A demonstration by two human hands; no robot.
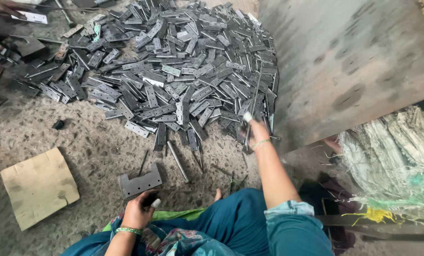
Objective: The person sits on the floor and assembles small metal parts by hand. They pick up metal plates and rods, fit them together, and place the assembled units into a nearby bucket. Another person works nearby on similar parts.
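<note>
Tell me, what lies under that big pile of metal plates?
The plates lie on a rough, speckled floor, bare around the heap's edges. A loose rod lies on it nearby. Whatever is beneath the heap's middle is covered.

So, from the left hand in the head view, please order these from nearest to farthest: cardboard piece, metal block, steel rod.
From the left hand:
1. Metal block, just above it.
2. Steel rod, up and right.
3. Cardboard piece, far left.
</note>
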